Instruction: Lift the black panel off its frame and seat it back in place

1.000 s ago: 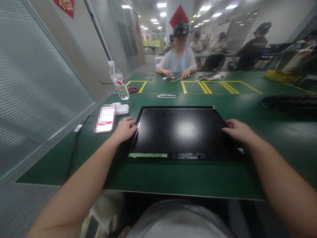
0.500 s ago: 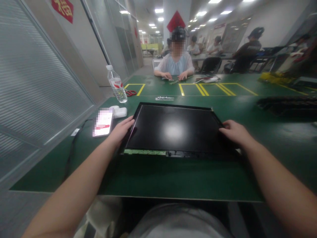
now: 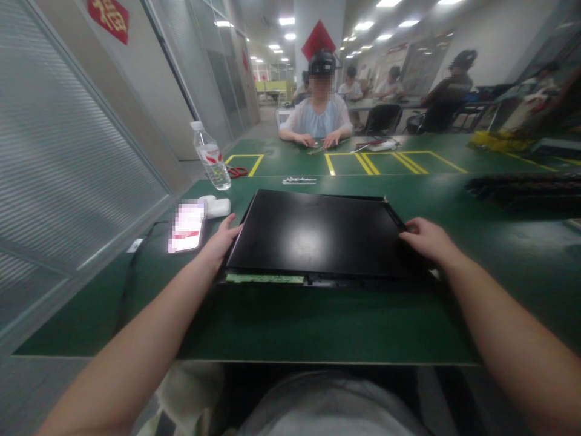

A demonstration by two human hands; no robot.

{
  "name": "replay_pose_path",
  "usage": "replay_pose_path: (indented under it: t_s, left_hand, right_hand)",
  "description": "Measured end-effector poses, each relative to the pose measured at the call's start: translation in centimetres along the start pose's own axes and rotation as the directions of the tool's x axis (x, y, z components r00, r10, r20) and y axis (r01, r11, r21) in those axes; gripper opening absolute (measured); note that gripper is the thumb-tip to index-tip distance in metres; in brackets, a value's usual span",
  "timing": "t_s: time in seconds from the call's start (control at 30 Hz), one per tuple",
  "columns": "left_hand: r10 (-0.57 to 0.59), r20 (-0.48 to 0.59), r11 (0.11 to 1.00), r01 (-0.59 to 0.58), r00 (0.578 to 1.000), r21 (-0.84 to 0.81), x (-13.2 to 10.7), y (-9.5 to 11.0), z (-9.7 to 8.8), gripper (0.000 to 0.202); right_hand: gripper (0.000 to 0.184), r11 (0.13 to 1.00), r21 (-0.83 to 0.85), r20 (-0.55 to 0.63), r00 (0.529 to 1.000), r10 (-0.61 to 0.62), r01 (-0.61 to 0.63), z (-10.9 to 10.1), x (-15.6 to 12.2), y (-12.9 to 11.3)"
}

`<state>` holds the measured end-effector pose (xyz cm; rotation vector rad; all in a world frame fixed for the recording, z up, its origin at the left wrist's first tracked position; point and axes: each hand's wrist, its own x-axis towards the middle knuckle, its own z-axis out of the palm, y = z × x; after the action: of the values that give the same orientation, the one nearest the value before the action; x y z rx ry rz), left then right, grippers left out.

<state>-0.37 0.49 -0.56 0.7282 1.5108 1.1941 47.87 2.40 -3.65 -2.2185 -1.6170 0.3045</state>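
Observation:
A black flat display panel lies in front of me on the green table, with a green circuit strip along its near edge. My left hand grips the panel's left edge, fingers curled under it. Across from it, my right hand holds the right edge, thumb on top. The panel's far edge is tilted up off the frame beneath it.
A phone and a white case lie left of the panel, a water bottle and red scissors beyond. A cable runs to the table's left edge. Another person sits opposite. Dark panels lie at right.
Both hands have lifted the panel's far edge higher, so it tilts more toward me. My left hand has slid a little further under the left edge.

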Motion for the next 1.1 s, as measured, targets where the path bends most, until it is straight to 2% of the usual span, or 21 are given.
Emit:
replay_pose_path:
  t_s: [0.03, 0.1, 0.2, 0.3, 0.47, 0.6, 0.67, 0.73, 0.87, 0.97, 1.1]
  left_hand:
    - [0.005, 0.014, 1.000, -0.006, 1.000, 0.004, -0.2, 0.1, 0.1, 0.115]
    - [0.010, 0.062, 1.000, -0.010, 0.998, -0.007, -0.7, 0.2, 0.3, 0.111]
    - [0.017, 0.115, 0.999, -0.013, 0.993, -0.037, -1.2, 0.4, 0.5, 0.080]
    - [0.059, 0.105, 0.998, -0.056, 0.993, -0.029, -1.6, 0.5, 0.7, 0.056]
    - [0.151, 0.133, 0.988, -0.148, 0.980, -0.032, -1.6, 0.4, 0.6, 0.045]
    - [0.119, 0.203, 0.989, -0.097, 0.972, -0.114, -1.2, 0.6, 0.5, 0.036]
    - [0.097, 0.201, 0.987, -0.069, 0.975, -0.142, -1.0, 0.5, 0.3, 0.028]
    - [0.105, 0.198, 0.991, -0.086, 0.975, -0.103, -0.8, 0.1, 0.1, 0.022]
    - [0.144, 0.247, 0.979, -0.175, 0.958, 0.108, -0.6, -0.7, -0.4, 0.046]
    - [0.171, 0.252, 0.932, -0.239, 0.953, 0.272, -0.3, -1.1, -0.7, 0.063]
    - [0.210, 0.267, 0.874, -0.303, 0.940, 0.381, 0.1, -1.3, -0.9, 0.071]
  right_hand:
    - [0.030, 1.000, -0.002, 0.003, 1.000, -0.003, 0.003, 0.0, 0.0, 0.0]
    - [0.032, 1.000, -0.005, 0.010, 1.000, -0.004, 0.004, 0.0, 0.0, 0.1]
    - [0.032, 1.000, 0.003, 0.018, 1.000, -0.001, 0.001, -0.1, 0.0, 0.1]
    - [0.032, 1.000, 0.006, 0.026, 1.000, 0.011, -0.011, -0.2, 0.0, 0.0]
    - [0.032, 1.000, 0.003, 0.011, 1.000, 0.005, -0.005, 0.0, 0.2, 0.2]
    - [0.033, 1.000, 0.004, 0.009, 1.000, 0.001, -0.001, 0.1, 0.3, 0.3]
    - [0.033, 1.000, 0.003, 0.011, 1.000, 0.007, -0.007, 0.1, 0.3, 0.2]
    - [0.033, 1.000, 0.002, 0.015, 1.000, 0.007, -0.007, 0.0, 0.3, 0.0]
    - [0.034, 1.000, -0.006, 0.025, 1.000, 0.010, -0.009, -0.2, 0.1, -0.3]
    - [0.035, 1.000, -0.007, 0.033, 0.999, 0.024, -0.024, -0.2, 0.0, -0.4]
    - [0.035, 1.000, -0.007, 0.027, 0.999, 0.019, -0.019, -0.1, 0.0, -0.4]
